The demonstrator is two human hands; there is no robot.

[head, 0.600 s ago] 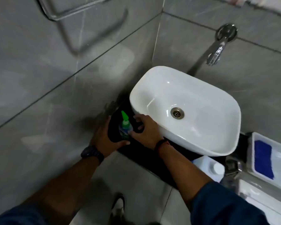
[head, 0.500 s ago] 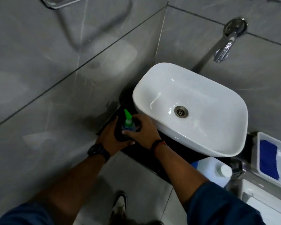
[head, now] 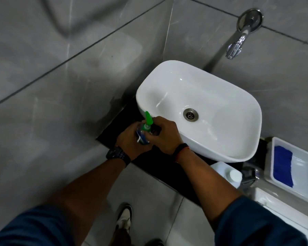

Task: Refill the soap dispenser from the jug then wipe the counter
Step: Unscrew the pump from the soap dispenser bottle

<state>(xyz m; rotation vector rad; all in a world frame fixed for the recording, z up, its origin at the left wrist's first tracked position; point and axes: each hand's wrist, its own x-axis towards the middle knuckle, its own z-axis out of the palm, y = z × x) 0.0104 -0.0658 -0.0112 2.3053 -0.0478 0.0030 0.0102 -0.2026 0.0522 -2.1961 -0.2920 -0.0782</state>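
Note:
The soap dispenser [head: 144,132] is a small clear bottle with a green pointed top, held over the black counter [head: 160,162] just left of the white basin [head: 208,82]. My left hand [head: 130,141] wraps the bottle's body from the left. My right hand [head: 164,134] grips it around the green top. The white jug [head: 228,173] with its white cap stands on the counter's right part, below the basin's front edge, half hidden by my right forearm. A blue cloth [head: 283,166] lies in a white tray [head: 306,162] at the far right.
A chrome tap [head: 238,41] sticks out of the grey tiled wall above the basin. The basin's drain [head: 190,114] is bare. Grey wall tiles close off the left side. My shoe [head: 124,219] shows on the tiled floor below.
Both hands have lifted the dispenser slightly and drawn it toward the basin's rim; the view has shifted so the scene sits lower and more to the right.

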